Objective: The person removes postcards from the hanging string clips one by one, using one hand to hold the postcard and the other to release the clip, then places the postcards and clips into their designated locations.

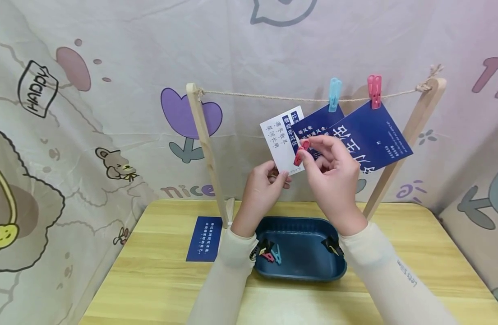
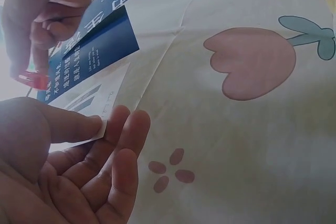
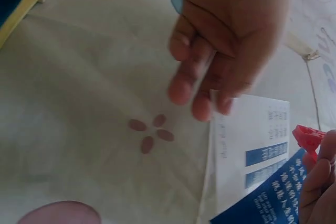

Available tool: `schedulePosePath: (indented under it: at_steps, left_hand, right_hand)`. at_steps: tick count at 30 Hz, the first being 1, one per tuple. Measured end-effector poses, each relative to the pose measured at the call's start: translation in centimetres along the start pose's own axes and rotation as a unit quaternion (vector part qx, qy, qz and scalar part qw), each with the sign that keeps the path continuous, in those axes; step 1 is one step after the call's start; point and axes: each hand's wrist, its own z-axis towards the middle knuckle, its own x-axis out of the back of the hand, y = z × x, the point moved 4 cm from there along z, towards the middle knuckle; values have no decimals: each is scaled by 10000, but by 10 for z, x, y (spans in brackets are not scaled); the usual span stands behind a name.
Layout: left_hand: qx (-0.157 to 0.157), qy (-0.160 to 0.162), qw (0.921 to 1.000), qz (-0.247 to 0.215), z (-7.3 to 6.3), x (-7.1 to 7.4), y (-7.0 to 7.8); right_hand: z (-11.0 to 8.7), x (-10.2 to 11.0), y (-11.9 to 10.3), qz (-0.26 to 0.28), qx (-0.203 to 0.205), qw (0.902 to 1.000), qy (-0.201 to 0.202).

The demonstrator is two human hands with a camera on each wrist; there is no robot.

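My left hand pinches the lower edge of a white card printed with blue and grey writing, held tilted below the rope. In my right hand, thumb and fingertips pinch a red clothespin, which overlaps the white card in the head view. Close behind the right hand, two navy cards hang at a slant. A light blue clothespin holds one navy card on the rope, and a pink clothespin holds the other navy card.
Two wooden posts carry the rope. Below the hands, a dark blue tray holds pink and light blue clothespins. Left of it, another navy card lies on the wooden table. A printed cloth hangs behind.
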Motion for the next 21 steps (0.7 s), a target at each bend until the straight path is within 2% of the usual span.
schedulePosePath:
  at_steps: [9, 21]
  left_hand:
    - [-39, 46, 10000, -6, 2, 1, 0]
    - [-24, 74, 9997, 228, 0, 1, -1]
  right_hand:
    - [-19, 1, 17, 46, -264, 9995, -139]
    - [-55, 5, 44, -112, -699, 9970, -299]
